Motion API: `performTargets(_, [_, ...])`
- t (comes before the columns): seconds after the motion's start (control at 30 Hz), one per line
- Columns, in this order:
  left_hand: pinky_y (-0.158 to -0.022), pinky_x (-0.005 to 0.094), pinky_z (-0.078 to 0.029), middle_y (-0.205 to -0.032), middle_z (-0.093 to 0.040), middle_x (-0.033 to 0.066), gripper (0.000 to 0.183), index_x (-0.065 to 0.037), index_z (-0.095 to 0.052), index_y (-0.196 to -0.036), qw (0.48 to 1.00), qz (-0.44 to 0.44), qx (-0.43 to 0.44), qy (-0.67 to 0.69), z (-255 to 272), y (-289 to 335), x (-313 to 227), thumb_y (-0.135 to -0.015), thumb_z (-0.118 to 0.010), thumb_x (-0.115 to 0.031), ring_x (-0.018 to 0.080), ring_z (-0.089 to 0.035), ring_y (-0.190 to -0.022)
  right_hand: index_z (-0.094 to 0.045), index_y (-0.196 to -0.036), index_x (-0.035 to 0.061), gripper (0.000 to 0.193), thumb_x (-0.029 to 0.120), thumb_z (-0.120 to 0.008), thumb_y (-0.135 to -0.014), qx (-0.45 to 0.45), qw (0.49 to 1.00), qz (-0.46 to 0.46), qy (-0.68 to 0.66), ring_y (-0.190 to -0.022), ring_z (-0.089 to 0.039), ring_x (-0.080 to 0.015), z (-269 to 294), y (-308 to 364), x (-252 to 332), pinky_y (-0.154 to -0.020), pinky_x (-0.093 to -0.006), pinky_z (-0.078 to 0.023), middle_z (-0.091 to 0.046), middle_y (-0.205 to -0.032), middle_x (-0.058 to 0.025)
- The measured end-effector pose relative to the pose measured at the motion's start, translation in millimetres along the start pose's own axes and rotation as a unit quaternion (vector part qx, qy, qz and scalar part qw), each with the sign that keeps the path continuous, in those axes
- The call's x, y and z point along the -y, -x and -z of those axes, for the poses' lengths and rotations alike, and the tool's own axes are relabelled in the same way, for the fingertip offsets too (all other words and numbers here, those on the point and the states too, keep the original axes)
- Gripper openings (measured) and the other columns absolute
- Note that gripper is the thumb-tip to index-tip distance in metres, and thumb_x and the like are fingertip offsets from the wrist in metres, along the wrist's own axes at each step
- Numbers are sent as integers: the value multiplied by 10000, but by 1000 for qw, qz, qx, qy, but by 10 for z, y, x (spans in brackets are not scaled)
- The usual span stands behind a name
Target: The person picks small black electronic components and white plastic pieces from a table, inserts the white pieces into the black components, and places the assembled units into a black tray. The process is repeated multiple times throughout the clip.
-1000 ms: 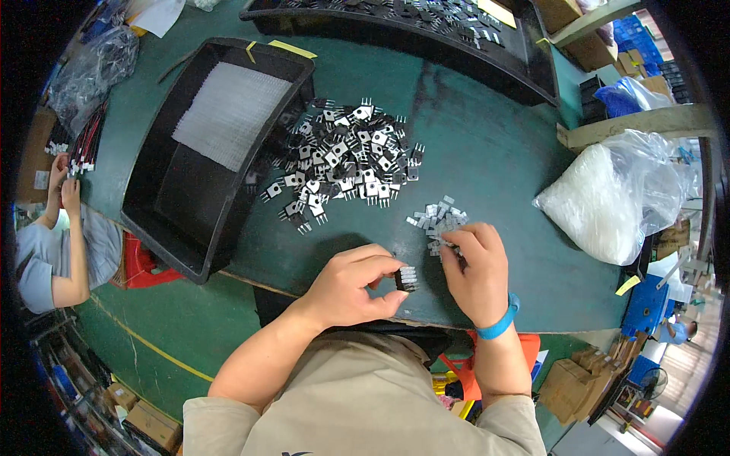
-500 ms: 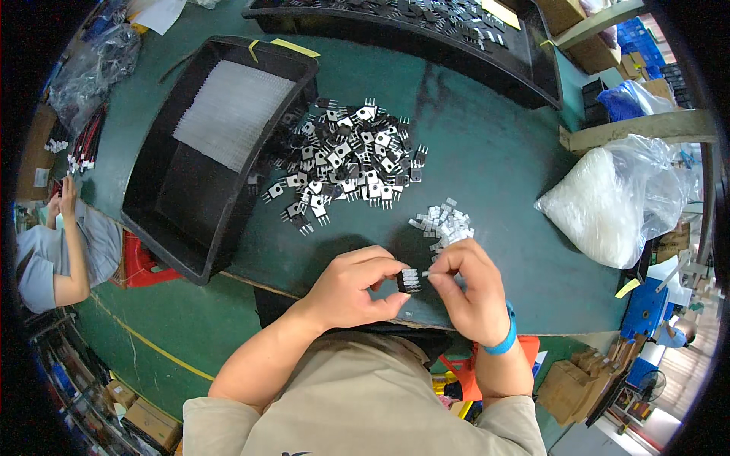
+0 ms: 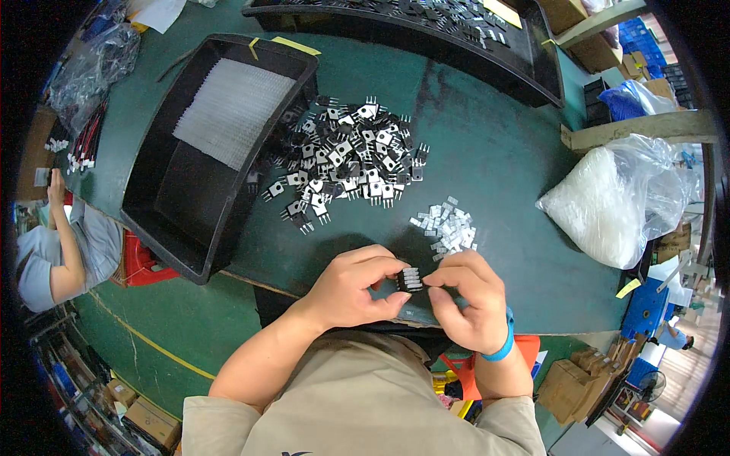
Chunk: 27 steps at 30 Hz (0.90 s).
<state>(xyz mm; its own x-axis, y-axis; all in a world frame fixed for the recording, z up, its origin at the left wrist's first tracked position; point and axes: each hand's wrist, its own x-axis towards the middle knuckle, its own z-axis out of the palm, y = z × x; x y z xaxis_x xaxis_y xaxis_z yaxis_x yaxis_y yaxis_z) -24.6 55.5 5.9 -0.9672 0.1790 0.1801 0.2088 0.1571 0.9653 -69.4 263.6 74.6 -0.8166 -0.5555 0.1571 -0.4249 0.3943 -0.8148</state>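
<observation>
The green table fills most of the view. At about 12 o'clock a long black tray runs along its far edge, partly filled with small dark parts, with a yellow label at its right end. At 10 o'clock a second, deeper black bin lies tilted, holding a white ribbed sheet; two strips of yellow tape sit on its top rim. At 3 o'clock a clear plastic bag bulges with white material, a small yellow tag just below it at the table edge.

Near the centre lies a loose heap of black components with metal legs, and at about 4 o'clock from it, a smaller pile of pale silvery pieces.

Both hands meet at 6 o'clock, near the table's front edge. The left hand and the right hand are brought together, fingertips pinched from either side on a small stack of parts, dark with pale stripes. Its long axis runs roughly toward 12 o'clock, between the thumbs. The silvery pile lies just beyond the right hand, at 1 o'clock from the stack, so the right hand is the nearer; the black heap is farther, at 11 o'clock, on the left hand's side.
</observation>
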Motion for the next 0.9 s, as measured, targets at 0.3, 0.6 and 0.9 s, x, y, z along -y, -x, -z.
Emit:
performTargets(0.3, [-585, 267, -502, -896, -670, 74, 354, -11, -729, -1045, 1000, 10, -7, 5, -8, 2, 6, -706, -819, -61, 134, -587, -665, -730, -946, 27, 224, -72, -645, -764, -34, 999, -8, -11, -727, -641, -276, -24, 120, -40, -650, -365, -517, -660, -878, -134])
performTargets(0.6, [-585, 267, -500, -890, -669, 69, 342, -18, -732, -1038, 1000, 9, -11, 6, -9, 6, 10, -709, -815, -60, 134, -585, -666, -724, -943, 26, 228, -82, -628, -766, 12, 999, -23, -19, -735, -643, -262, -2, 74, -18, -661, -341, -523, -653, -891, -124])
performTargets(0.9, [-583, 262, -505, -905, -674, 68, 348, -15, -731, -1039, 1000, 14, -8, 13, 6, 5, 2, -706, -821, -53, 128, -591, -666, -721, -942, 23, 224, -81, -622, -771, 6, 997, -66, -42, -745, -647, -260, -22, 95, -8, -673, -334, -527, -658, -899, -127])
